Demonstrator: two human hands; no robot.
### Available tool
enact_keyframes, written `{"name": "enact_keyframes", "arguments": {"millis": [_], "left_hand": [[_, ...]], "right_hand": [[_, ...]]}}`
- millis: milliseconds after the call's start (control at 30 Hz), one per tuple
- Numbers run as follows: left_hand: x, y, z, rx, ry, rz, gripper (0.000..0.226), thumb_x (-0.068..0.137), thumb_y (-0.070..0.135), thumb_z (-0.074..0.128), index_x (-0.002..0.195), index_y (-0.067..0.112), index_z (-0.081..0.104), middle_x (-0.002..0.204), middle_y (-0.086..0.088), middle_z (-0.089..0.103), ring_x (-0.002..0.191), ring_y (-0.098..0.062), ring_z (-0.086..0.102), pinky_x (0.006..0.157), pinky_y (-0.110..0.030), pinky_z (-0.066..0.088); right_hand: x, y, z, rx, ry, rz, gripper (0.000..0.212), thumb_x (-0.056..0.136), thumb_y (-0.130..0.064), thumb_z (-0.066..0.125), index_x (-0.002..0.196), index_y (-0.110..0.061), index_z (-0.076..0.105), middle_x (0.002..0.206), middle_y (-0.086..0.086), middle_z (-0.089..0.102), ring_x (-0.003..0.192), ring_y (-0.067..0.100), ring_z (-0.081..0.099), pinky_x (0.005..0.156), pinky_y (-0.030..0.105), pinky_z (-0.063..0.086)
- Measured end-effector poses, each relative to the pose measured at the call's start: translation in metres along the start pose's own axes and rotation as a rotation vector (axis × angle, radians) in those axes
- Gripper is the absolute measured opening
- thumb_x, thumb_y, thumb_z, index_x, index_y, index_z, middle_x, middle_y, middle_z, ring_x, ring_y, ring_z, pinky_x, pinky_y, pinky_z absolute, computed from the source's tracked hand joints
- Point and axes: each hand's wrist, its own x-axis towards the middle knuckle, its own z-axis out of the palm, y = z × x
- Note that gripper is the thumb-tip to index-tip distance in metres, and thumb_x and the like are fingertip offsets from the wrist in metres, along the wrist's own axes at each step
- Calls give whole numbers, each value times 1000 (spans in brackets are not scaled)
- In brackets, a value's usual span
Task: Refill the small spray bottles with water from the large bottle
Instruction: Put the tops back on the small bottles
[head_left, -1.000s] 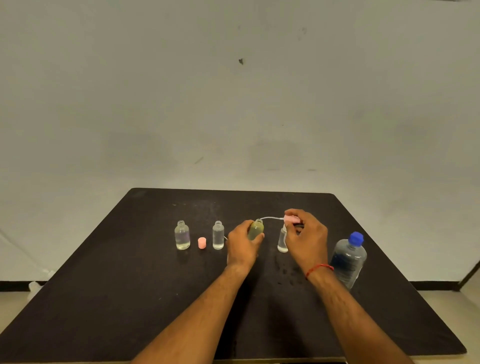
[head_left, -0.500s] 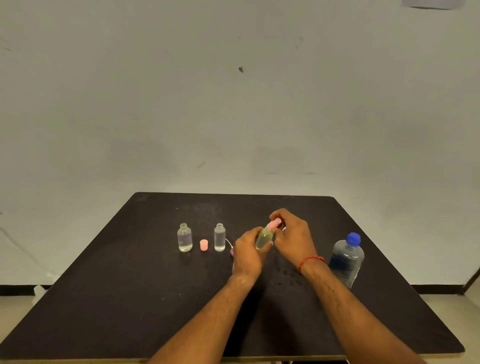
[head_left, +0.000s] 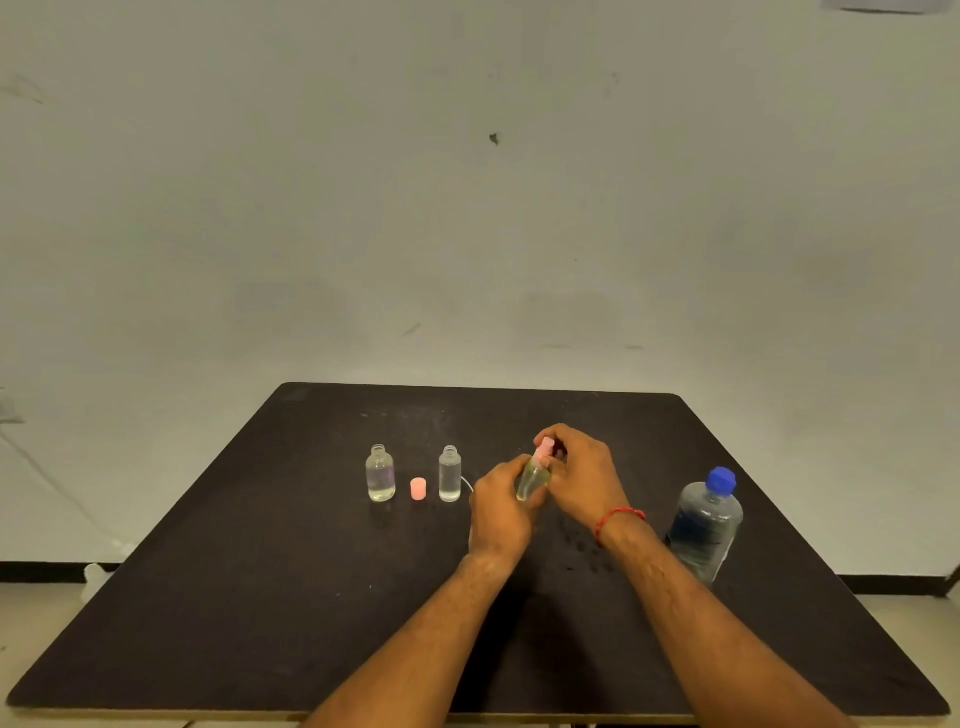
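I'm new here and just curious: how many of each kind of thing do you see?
Small clear plastic bottles: 3
Loose pink cylindrical cap: 1
Pink spray top: 1
Large clear blue-capped water bottle: 1
Total: 6 in view

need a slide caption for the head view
Left hand holds a small yellowish spray bottle; right hand pinches the pink spray top at its neck.

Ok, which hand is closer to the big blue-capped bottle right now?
Right. The right hand pinches the pink spray top, with the big bottle off to its right; the left hand grips the small bottle beyond it, farther from the big bottle.
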Motion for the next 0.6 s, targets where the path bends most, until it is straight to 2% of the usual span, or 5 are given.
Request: {"name": "enact_keyframes", "arguments": {"millis": [167,300,367,467,600], "left_hand": [[0,-2,1,10,26,2,14,94,39,68,106,35,73,91,13,74,88,-4,69,75,-31,60],[-1,-1,-1,29,38,11,19,93,39,71,111,44,70,88,18,71,86,1,67,69,-13,52],[0,-3,-1,70,53,-2,17,92,37,72,108,36,73,86,15,70,82,-1,66,67,-13,51],[1,-5,-2,86,42,-1,12,92,36,72,103,32,72,88,13,69,84,1,65,67,-13,50],[3,-3,-3,94,30,21,14,93,43,69,100,31,71,83,11,68,78,-3,65,65,-19,54]], "right_hand": [[1,1,3,-21,84,-3,5,89,-21,68,93,-19,66,84,-5,66,77,7,61,73,21,53],[1,4,6,-19,94,33,12,86,-30,72,88,-23,62,77,-10,63,72,6,61,67,20,53],[1,6,6,10,73,46,20,82,-31,76,95,-24,62,84,-14,62,78,4,61,72,19,54],[0,9,7,100,41,32,44,83,-18,76,123,-24,57,100,-14,60,93,5,62,83,19,52],[-1,9,8,174,67,25,47,85,-11,72,128,-24,56,93,-13,65,89,3,63,85,23,55]]}}
